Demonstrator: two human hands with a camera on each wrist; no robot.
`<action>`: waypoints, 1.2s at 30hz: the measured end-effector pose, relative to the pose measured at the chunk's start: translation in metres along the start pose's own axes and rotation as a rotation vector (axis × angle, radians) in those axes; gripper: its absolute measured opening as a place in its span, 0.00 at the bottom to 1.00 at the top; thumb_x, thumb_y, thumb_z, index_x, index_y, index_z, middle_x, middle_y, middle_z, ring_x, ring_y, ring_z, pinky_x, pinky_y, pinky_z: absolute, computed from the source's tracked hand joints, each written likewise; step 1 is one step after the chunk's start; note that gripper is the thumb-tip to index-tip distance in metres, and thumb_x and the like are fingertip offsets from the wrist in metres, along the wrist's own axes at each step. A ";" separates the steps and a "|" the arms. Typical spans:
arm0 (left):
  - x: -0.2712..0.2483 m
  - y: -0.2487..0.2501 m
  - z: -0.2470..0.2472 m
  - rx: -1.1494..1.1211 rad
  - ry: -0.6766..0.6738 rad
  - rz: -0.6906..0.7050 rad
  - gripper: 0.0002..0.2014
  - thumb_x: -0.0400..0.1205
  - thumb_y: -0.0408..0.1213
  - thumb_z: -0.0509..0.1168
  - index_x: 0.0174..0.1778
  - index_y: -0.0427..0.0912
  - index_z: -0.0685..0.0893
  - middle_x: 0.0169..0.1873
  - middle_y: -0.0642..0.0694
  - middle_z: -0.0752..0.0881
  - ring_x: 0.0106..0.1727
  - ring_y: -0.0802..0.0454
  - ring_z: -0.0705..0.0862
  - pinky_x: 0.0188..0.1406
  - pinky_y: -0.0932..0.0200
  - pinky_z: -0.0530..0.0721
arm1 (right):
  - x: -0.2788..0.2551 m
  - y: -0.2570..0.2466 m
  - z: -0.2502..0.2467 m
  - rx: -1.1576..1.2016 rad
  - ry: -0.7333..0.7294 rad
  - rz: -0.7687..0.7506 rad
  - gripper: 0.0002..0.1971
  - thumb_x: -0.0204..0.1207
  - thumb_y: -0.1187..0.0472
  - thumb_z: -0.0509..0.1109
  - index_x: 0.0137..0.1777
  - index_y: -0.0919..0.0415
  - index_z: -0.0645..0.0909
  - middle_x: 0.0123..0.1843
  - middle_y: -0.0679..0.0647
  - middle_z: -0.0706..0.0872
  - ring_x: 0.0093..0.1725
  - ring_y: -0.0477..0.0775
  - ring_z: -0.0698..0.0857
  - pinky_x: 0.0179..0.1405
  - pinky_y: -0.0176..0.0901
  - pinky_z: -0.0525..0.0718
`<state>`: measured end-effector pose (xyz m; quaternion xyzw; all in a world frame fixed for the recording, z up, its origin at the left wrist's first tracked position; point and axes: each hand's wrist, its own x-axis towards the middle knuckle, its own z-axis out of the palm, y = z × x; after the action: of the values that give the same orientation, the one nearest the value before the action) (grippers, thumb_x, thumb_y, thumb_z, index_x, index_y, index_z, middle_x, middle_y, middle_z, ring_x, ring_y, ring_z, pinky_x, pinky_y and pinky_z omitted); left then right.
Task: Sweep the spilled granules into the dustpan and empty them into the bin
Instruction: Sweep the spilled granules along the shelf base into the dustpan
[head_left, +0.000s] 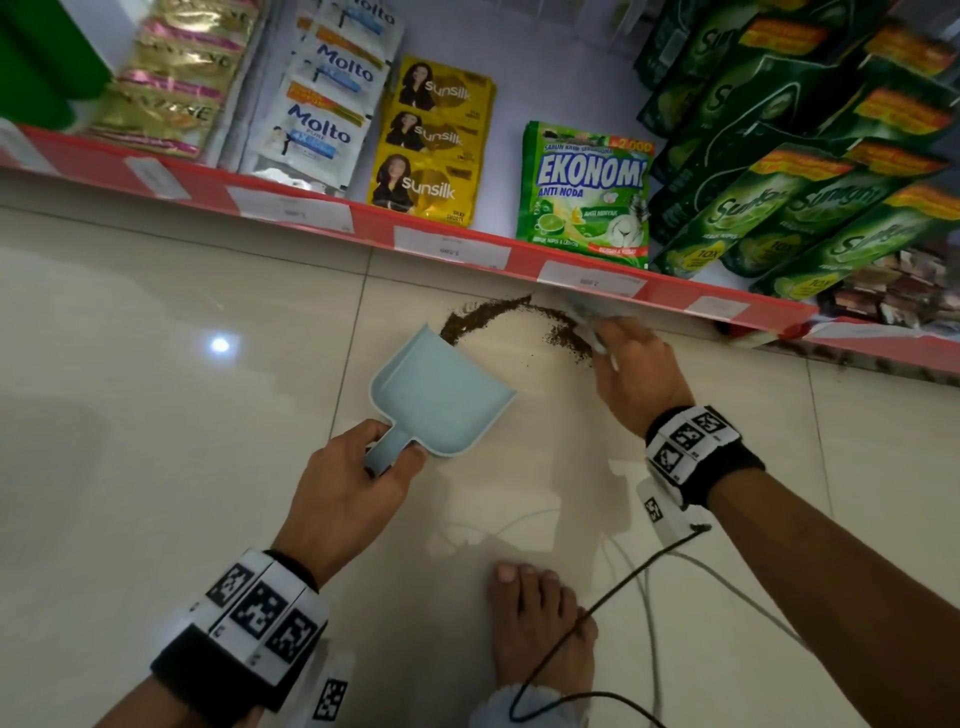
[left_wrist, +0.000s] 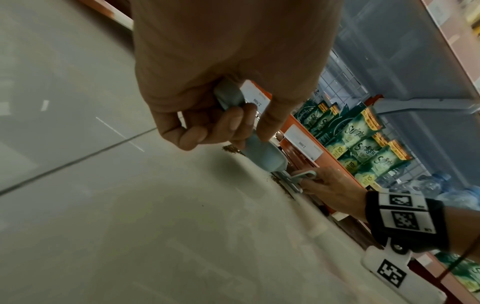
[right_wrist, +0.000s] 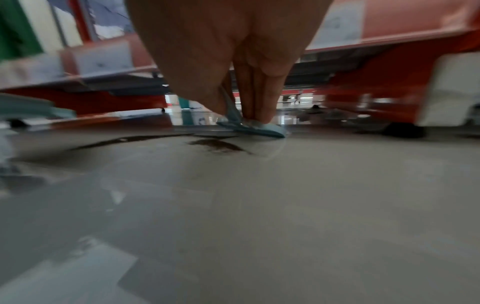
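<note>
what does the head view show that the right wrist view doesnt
Only the head view shows the left hand gripping the handle of the pale blue plastic dustpan, the bare foot, and the shelf's green Ekonomi detergent pouch. Only the right wrist view looks under the red shelf base into the gap beyond. Both show the right hand holding the small pale blue brush at the dark brown granules on the glossy tiled floor.

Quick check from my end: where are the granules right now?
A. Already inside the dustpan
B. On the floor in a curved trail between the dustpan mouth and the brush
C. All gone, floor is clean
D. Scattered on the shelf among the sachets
B: the head view shows the brown granules arcing on the floor tiles from the open edge of the dustpan to the brush held by the right hand; the pan's inside looks bare.
</note>
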<state>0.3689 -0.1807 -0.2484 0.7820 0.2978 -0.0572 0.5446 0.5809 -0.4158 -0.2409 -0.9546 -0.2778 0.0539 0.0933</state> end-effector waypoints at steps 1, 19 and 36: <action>0.000 -0.001 -0.001 0.005 0.004 0.003 0.14 0.79 0.49 0.70 0.37 0.43 0.81 0.22 0.53 0.77 0.25 0.52 0.74 0.30 0.55 0.74 | -0.003 -0.007 0.001 0.043 -0.002 -0.065 0.18 0.80 0.68 0.65 0.68 0.66 0.81 0.65 0.64 0.84 0.56 0.68 0.86 0.56 0.57 0.86; -0.001 -0.004 -0.016 0.010 0.053 0.007 0.13 0.79 0.51 0.69 0.42 0.43 0.84 0.29 0.42 0.85 0.28 0.48 0.80 0.31 0.51 0.79 | 0.033 -0.025 0.010 -0.012 -0.029 0.087 0.16 0.81 0.69 0.61 0.67 0.66 0.78 0.59 0.68 0.86 0.55 0.72 0.85 0.52 0.56 0.82; 0.001 -0.009 -0.020 -0.004 0.052 -0.027 0.13 0.79 0.51 0.70 0.39 0.44 0.83 0.23 0.51 0.80 0.24 0.55 0.75 0.28 0.59 0.75 | 0.009 -0.019 -0.015 -0.060 -0.028 -0.002 0.22 0.80 0.69 0.62 0.74 0.60 0.75 0.65 0.64 0.85 0.55 0.69 0.87 0.51 0.55 0.85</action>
<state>0.3603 -0.1600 -0.2486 0.7780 0.3223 -0.0435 0.5376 0.5809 -0.3974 -0.2231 -0.9558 -0.2817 0.0590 0.0608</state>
